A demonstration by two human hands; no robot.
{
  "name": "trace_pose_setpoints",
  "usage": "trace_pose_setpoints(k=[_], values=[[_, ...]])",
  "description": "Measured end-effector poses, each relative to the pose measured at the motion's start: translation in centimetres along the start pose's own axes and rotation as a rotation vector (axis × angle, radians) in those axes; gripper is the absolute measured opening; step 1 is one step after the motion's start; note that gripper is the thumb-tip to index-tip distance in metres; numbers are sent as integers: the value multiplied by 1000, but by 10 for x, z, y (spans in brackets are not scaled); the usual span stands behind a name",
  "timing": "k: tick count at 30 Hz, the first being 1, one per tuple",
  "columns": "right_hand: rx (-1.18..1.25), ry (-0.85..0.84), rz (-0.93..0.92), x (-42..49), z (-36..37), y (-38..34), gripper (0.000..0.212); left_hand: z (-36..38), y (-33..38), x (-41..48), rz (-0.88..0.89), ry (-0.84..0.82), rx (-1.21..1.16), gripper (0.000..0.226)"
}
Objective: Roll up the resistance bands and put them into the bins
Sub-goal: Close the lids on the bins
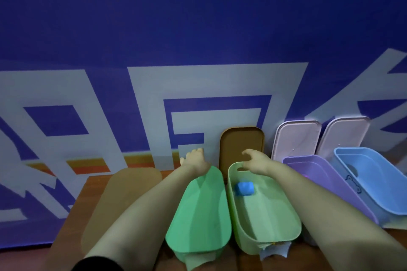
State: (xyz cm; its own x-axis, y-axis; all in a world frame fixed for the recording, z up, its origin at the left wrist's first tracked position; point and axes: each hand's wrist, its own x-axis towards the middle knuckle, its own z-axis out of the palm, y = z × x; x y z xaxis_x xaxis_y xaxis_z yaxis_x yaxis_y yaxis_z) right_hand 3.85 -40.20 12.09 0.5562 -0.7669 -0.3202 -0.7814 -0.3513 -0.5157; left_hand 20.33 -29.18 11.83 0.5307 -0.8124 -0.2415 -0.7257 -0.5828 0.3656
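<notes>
A rolled blue resistance band (pixel 244 188) lies inside the open light green bin (pixel 284 224) in the middle. Left of it stands a second green bin (pixel 198 215) closed with a green lid. My left hand (pixel 195 157) reaches past the far end of that lid, fingers loosely spread, holding nothing. Over the far rim of the open green bin hovers my right hand (pixel 253 161), its fingers bent downward and empty, close to the brown lid (pixel 241 143) that leans on the wall.
A purple bin (pixel 326 180) and a blue bin (pixel 374 182) stand open to the right. Two pale lids (pixel 296 138) (pixel 344 136) lean on the blue wall behind them. A brown lid (pixel 123 204) lies flat on the wooden table to the left.
</notes>
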Motion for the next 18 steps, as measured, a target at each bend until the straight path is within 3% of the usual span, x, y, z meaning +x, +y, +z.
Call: trace_pose_setpoints(k=[9,18], values=[[214,135,60,34,-54,52,52,5,69,27,-204,74,-344,55],[291,33,124,78,-61,64,53,25,98,62,-274,34,-654,61]])
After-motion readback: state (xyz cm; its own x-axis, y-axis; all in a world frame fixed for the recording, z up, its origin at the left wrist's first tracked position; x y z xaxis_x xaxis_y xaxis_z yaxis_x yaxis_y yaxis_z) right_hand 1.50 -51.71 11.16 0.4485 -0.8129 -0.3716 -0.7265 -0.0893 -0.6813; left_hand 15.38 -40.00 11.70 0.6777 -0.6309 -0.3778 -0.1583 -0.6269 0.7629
